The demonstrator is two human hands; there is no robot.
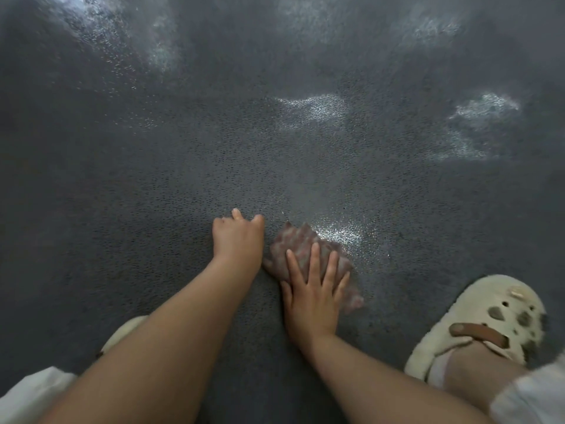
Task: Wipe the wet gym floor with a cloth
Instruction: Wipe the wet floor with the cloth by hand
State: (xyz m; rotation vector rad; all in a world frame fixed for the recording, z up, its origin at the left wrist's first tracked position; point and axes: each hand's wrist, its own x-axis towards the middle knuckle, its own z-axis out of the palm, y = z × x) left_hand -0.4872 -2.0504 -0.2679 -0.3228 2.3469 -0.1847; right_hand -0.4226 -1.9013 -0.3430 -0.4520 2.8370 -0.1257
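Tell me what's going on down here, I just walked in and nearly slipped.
A person is crouched on the dark gym floor, wiping it. The right hand presses flat on a crumpled reddish cloth, beside a shiny wet patch. The left hand is braced on the floor with nothing in it, just left of the cloth. More shiny patches lie farther ahead, not yet reached. A cream clog is planted to the right.

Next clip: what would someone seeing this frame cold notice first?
Probably the right hand pressed flat, fingers spread, on a crumpled pinkish cloth at lower centre of the dark speckled floor. The left hand braces on the floor just beside the cloth. Next come the shiny wet patches further ahead, and a cream clog at lower right.
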